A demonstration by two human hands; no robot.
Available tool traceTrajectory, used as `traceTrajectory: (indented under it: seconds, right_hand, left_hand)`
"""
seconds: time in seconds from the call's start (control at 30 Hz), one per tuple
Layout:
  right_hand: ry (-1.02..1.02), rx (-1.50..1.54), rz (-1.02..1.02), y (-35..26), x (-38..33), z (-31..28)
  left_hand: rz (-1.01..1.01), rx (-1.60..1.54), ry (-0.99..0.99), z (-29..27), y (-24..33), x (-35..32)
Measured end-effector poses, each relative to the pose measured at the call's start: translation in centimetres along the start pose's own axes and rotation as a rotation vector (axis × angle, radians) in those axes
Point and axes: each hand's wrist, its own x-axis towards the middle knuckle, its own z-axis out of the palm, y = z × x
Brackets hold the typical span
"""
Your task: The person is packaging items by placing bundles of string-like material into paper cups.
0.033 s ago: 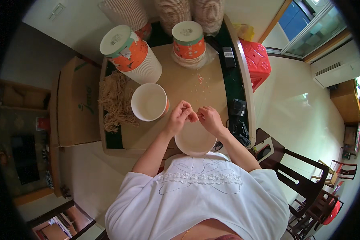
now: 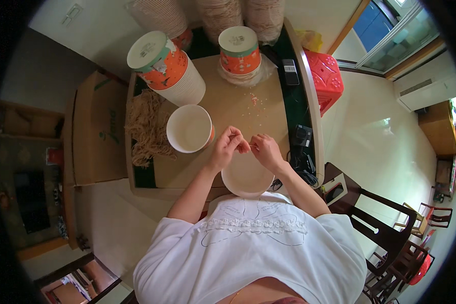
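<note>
My left hand [image 2: 229, 148] and my right hand [image 2: 266, 152] meet in front of my body, fingertips pinched close together. A thin, pale sliver shows between them, too small to name. Just below the hands, against my shirt, is a white paper tub [image 2: 247, 178], its mouth facing up and partly covered by my hands. To the left of my left hand stands another paper tub [image 2: 189, 129], white inside with some orange on its outer side. Beyond it, a tall nested stack of orange and white paper tubs [image 2: 168, 71] leans with a base facing up.
A tangle of brown paper-like strands [image 2: 147, 126] lies at the table's left. Farther back are an upturned orange tub [image 2: 239, 53], bagged stacks of tubs [image 2: 219, 15] and small crumbs [image 2: 254, 101]. Black devices [image 2: 302, 136] and cables line the right edge, beside a red stool [image 2: 323, 78].
</note>
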Motion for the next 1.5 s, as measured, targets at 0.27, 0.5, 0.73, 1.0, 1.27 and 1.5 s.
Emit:
traceTrajectory:
  seconds: [0.27, 0.5, 0.73, 1.0, 1.27, 1.5]
  right_hand:
    - [0.003, -0.066, 0.0, -0.4, 0.0, 0.1]
    - [0.213, -0.211, -0.126, 0.6, 3.5, -2.3]
    - [-0.686, 0.805, 0.299, -6.6, -3.3, -3.0]
    - [-0.263, 0.984, 0.701, -2.0, -12.0, -3.3]
    - [0.447, 1.609, 0.773, -2.2, -10.1, -3.3]
    - [0.216, 1.36, 0.862, -2.5, -11.6, -3.7]
  left_hand:
    - [0.095, 0.506, 0.247, -0.2, 1.3, -2.6]
    - [-0.416, 0.572, 0.038, -2.2, 2.8, -6.7]
    - [-0.197, -0.441, 0.105, 0.6, 0.0, -5.7]
    - [-0.367, 0.048, 0.134, -0.7, -1.3, -8.9]
    - [-0.601, 0.225, -0.139, 1.0, -3.5, -10.0]
    - [-0.521, 0.381, 0.131, 1.4, -1.5, -9.4]
